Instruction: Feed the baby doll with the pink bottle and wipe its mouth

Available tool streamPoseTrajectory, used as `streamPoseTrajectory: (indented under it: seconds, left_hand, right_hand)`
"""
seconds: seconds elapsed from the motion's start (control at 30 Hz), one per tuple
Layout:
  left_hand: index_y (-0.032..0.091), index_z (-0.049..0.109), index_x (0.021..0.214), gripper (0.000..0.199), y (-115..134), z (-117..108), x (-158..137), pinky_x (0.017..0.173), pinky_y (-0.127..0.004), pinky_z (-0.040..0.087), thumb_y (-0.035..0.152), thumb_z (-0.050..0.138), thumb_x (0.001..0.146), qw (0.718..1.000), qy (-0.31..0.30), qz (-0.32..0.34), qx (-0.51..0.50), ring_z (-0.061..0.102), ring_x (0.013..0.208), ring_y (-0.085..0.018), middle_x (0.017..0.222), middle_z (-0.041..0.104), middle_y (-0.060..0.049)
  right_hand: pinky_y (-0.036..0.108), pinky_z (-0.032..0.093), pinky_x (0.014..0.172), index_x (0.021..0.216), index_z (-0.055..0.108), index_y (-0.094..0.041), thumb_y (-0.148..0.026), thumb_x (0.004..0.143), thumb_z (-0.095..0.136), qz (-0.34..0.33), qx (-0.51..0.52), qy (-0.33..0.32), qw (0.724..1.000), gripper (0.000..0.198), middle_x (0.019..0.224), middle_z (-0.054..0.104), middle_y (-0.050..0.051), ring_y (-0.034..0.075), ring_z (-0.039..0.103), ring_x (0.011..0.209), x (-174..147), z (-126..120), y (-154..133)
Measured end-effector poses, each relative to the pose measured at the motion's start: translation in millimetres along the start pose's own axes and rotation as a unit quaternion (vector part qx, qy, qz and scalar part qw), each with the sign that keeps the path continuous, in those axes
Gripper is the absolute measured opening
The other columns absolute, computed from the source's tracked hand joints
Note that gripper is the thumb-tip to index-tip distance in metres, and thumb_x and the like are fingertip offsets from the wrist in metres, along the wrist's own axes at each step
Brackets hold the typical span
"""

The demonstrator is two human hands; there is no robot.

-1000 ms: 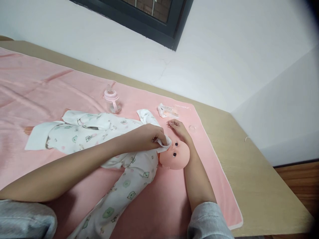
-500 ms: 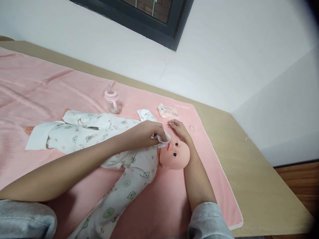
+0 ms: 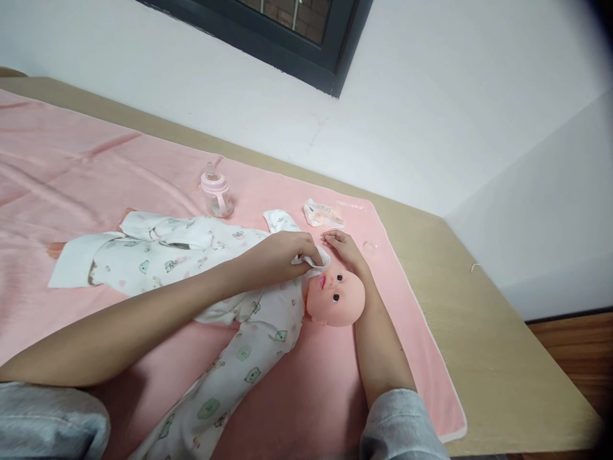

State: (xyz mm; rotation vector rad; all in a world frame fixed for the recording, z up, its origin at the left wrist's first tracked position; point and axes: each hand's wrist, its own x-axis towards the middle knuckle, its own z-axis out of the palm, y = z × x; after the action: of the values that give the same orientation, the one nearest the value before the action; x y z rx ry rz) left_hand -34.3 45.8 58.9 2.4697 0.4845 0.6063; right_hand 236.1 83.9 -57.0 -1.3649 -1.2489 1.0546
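Note:
A baby doll in a white printed outfit lies on its back on a pink blanket, its head toward the right. My left hand reaches across the doll's chest and pinches a folded white tissue. The tissue is beside the doll's mouth and chin; whether it touches the skin I cannot tell. My right hand rests on the blanket beyond the head, fingers loosely extended and holding nothing. The right forearm runs along the top of the doll's head.
A pink baby bottle stands upright behind the doll. Near my right hand lie a crumpled plastic packet and a small clear round cap. The wooden table meets a white wall at the back, below a dark window frame.
My left hand has shifted the tissue slightly away from the doll's lips, so the mouth shows more. The right hand and the doll stay put.

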Motion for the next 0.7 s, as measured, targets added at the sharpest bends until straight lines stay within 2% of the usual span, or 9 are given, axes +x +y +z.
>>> streamPoseTrajectory:
  seconds: [0.13,0.5,0.7]
  left_hand:
    - [0.02,0.075,0.094,0.024,0.6,-0.3,-0.8,0.072,-0.024,0.043,0.015,0.054,0.085,1.0,-0.019,0.001,0.002,0.063,0.083,-0.016,0.093,0.068,-0.002]
    - [0.021,0.076,0.097,0.033,2.1,-1.2,0.4,0.075,-0.025,0.044,0.01,0.048,0.083,0.999,-0.009,0.007,0.044,0.063,0.086,-0.017,0.095,0.069,-0.003]
    - [0.021,0.075,0.098,0.033,6.7,-7.8,-2.4,0.074,-0.024,0.043,0.01,0.046,0.086,1.0,0.007,0.015,0.013,0.063,0.084,-0.015,0.092,0.069,-0.001]
  right_hand:
    - [0.037,0.049,0.098,0.091,0.069,-0.021,-0.041,0.075,0.069,0.004,-0.004,0.0,1.0,0.025,0.098,0.07,0.004,0.016,0.064,0.094,0.1,0.1,0.6]
    - [0.036,0.049,0.097,0.091,0.069,-0.021,-0.041,0.075,0.07,0.005,0.003,0.001,1.0,0.026,0.098,0.071,0.004,0.017,0.064,0.097,-2.6,1.4,-3.2]
    - [0.035,0.051,0.09,0.091,0.069,-0.021,-0.044,0.073,0.071,0.011,0.004,-0.004,1.0,0.03,0.097,0.071,0.004,0.017,0.063,0.091,-1.3,1.1,-0.4]
